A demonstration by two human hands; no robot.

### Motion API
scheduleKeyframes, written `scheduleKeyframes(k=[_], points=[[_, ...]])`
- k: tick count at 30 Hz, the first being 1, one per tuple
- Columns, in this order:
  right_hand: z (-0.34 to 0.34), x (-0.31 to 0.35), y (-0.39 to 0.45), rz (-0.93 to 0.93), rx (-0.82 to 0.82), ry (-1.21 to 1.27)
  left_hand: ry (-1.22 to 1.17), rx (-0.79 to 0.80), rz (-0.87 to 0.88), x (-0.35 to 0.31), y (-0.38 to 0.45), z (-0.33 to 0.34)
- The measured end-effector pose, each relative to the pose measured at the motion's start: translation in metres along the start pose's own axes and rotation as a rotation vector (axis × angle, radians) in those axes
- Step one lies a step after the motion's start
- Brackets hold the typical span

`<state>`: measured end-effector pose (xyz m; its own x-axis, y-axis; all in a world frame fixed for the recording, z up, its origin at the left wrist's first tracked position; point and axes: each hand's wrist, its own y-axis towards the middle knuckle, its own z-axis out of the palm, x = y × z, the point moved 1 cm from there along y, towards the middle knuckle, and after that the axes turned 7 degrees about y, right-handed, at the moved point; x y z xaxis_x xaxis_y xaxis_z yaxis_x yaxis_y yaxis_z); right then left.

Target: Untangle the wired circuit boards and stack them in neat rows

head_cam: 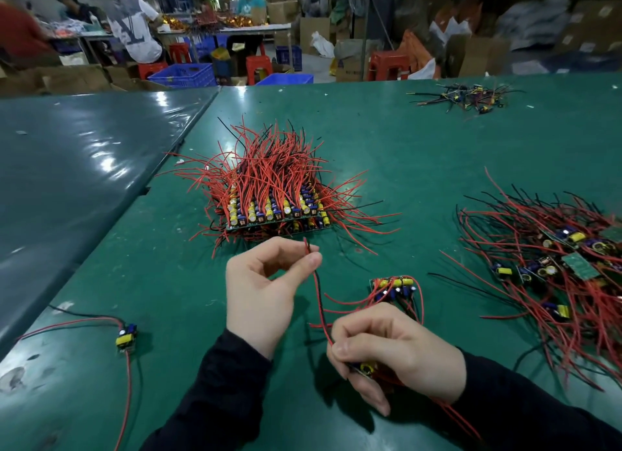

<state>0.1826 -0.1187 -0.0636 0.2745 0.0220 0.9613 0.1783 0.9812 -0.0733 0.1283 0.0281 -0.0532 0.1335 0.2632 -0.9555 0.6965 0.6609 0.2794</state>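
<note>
Green table cover [387,141], glossy, scuffed near the front edge. Nearest: right hand [397,353], dark sleeve, fingers curled round a small circuit board [365,369] with a yellow-topped part showing under the thumb. Its red and black wire pair [319,302] runs up to the left hand [266,282], which pinches the wire ends between thumb and forefinger. Just behind the right hand: a small bunch of boards [395,287], wires looped, lying on the cover. Front left, apart: one single board [126,338] with long red and black leads. Right edge: loose tangled heap of boards [552,265], red wires spread wide. Centre, beyond the left hand: stacked boards [276,211] in even rows, wires standing upward. Far right: small pile of wire scraps [466,97]. Background: seated workers, blue crates, red stools, cartons; one white shirt bears large grey lettering, too blurred to read with certainty.
</note>
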Motion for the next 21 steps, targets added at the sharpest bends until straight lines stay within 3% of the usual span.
scheduleKeyframes(k=[4,7,10,14,16,21], points=[[0.0015,0.0014,-0.0012,0.019,0.023,0.041,-0.393,0.098,-0.394,0.0026,0.0065,-0.0087],[0.0012,0.0028,-0.0017,0.032,0.045,0.062,-0.437,0.087,-0.506,0.0046,0.0076,-0.0101],[0.0025,0.0027,-0.0017,0.032,0.071,0.066,-0.270,-0.005,-0.304,0.0056,0.0080,-0.0089],[0.0015,0.0023,-0.0012,0.011,0.014,0.013,0.303,-0.222,0.159,0.0085,0.0064,-0.0100],[0.0004,0.0030,-0.0016,-0.002,-0.003,-0.006,0.386,-0.271,0.209,0.0076,0.0039,-0.0094],[0.0015,-0.0004,-0.0010,0.008,0.027,0.020,-0.357,0.044,-0.388,0.0039,0.0056,-0.0060]])
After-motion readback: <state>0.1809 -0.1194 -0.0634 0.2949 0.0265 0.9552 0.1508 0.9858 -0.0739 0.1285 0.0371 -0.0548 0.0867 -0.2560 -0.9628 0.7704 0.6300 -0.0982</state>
